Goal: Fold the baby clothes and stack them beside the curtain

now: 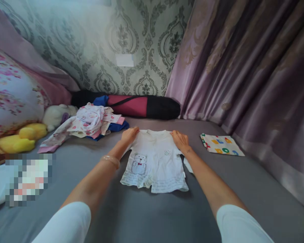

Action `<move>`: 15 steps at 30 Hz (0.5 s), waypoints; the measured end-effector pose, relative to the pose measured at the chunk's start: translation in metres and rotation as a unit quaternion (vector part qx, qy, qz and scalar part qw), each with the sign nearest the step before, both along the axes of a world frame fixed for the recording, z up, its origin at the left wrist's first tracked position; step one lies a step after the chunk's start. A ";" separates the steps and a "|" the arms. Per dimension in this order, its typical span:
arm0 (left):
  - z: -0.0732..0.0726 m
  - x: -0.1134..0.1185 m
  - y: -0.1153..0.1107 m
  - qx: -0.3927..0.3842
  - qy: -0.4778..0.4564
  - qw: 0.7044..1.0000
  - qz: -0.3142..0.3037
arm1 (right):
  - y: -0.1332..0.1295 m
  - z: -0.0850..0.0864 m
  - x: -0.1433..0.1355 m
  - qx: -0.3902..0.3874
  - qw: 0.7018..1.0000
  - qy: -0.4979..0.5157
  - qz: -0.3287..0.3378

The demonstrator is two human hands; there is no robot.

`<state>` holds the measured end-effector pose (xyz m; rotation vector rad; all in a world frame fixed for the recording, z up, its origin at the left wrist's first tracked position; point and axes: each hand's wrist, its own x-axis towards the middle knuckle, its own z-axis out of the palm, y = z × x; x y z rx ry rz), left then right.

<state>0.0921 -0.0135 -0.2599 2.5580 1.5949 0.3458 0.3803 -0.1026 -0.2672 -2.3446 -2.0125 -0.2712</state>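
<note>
Shirt point(155, 158) between clothes pile point(90, 118) left and folded cloth point(221, 145) right; bag point(135, 108) behind

Free bedsheet point(155, 123) between shirt point(155, 158) and long bag point(136, 109), clothes pile point(90, 118) as left obstacle

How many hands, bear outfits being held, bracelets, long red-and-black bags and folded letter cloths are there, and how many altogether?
Hands: 2, left hand and right hand
Held bear outfit: 1
Bracelet: 1
Long bag: 1
Folded letter cloth: 1
Total: 6
</note>
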 end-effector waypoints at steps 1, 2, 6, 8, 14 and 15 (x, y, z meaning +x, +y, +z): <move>-0.002 0.002 0.003 -0.002 0.002 1.000 0.002 | 0.003 -0.002 0.001 -0.002 1.000 -0.002 -0.001; -0.003 0.004 0.006 -0.004 0.003 1.000 0.004 | 0.005 -0.003 0.001 -0.005 1.000 -0.004 -0.002; -0.012 0.009 0.015 -0.025 0.009 1.000 0.003 | 0.012 -0.013 0.003 -0.030 1.000 0.003 0.000; -0.015 0.010 0.020 -0.043 0.011 0.999 -0.003 | 0.012 -0.016 0.004 -0.041 0.999 0.013 0.004; -0.017 0.017 0.038 -0.081 -0.036 0.995 -0.045 | 0.025 -0.007 0.010 -0.051 0.994 0.093 0.026; -0.017 0.020 0.040 -0.085 -0.053 0.993 -0.060 | 0.029 -0.005 0.010 -0.058 0.992 0.106 0.029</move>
